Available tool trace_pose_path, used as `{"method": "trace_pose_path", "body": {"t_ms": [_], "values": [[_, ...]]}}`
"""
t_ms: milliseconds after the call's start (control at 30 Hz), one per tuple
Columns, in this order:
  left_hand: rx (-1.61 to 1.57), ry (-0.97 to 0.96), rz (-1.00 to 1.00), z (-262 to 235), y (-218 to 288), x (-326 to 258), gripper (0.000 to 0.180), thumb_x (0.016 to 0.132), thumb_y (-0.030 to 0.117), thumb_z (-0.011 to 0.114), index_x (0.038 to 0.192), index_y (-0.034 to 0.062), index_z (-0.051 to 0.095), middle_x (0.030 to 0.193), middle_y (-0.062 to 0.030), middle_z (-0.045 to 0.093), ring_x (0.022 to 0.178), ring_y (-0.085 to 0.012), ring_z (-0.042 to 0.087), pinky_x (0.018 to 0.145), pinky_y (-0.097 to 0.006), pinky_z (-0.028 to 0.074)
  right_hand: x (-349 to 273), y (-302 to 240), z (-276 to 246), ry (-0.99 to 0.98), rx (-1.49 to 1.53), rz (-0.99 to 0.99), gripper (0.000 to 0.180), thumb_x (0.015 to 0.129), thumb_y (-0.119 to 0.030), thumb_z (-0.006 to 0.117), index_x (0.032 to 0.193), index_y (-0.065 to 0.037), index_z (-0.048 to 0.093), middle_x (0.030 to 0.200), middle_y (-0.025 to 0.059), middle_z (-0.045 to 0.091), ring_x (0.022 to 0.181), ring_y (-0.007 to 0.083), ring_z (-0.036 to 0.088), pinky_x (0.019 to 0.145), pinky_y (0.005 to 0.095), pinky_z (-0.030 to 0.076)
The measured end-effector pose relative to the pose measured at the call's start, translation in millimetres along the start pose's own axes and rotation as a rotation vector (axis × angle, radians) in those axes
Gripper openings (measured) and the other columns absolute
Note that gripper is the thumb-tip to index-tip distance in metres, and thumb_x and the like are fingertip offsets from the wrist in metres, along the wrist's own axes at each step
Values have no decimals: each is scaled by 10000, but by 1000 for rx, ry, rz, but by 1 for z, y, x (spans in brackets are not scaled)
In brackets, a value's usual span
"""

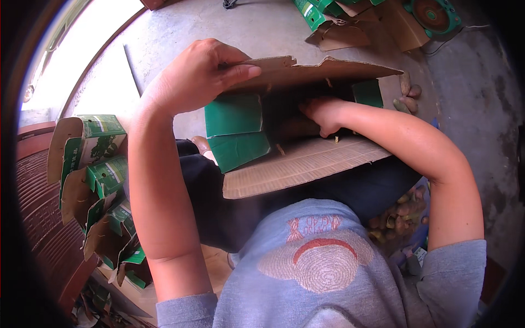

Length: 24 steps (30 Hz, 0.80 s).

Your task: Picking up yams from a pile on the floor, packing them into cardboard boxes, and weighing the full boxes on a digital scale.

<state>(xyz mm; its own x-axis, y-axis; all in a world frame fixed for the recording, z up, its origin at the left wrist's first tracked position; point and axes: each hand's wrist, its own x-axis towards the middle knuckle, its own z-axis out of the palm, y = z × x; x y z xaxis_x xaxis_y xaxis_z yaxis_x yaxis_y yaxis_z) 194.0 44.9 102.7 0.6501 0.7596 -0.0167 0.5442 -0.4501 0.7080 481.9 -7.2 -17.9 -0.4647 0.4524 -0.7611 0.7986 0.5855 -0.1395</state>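
A cardboard box, green outside flaps and brown inside, rests across my lap with its top open. My left hand is closed on the torn upper edge of its far brown flap, thumb on the near side. My right hand reaches into the shadowed inside of the box. Its thumb stands apart from the fingers, and I see nothing held in it; the fingertips are partly lost in the dark. The near brown flap folds out toward me.
Several open green cartons stand at the left by a brown slatted bench. Potato-like tubers lie in a bag at my right, with a few more on the floor. More cartons and a green round device lie beyond.
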Motion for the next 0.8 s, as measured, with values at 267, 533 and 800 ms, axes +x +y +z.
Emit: {"method": "trace_pose_path", "body": {"t_ms": [267,533,800], "values": [[7,-7,-96,1,3,-1,385,915,357,708,921,-28,720,674,-126,626,631,-158,577,621,-336,484,30,-1,-7,-351,-180,139,423,779,-47,676,1198,0,655,1320,214,593,1154,346,629,909,424,551],[-67,-49,-122,-2,7,-1,327,908,290,720,913,-37,722,720,-122,670,666,-175,632,649,-332,511,83,33,41,11,-91,115,378,879,-166,607,1242,-71,648,1293,154,623,1224,331,574,1004,423,479],[-66,-27,-45,-2,6,3,275,892,243,725,920,-31,728,766,-168,695,685,-268,670,662,-353,522,30,75,80,164,-59,32,408,923,-219,547,1309,-93,587,1352,152,574,1273,325,527,1049,426,432]]}}
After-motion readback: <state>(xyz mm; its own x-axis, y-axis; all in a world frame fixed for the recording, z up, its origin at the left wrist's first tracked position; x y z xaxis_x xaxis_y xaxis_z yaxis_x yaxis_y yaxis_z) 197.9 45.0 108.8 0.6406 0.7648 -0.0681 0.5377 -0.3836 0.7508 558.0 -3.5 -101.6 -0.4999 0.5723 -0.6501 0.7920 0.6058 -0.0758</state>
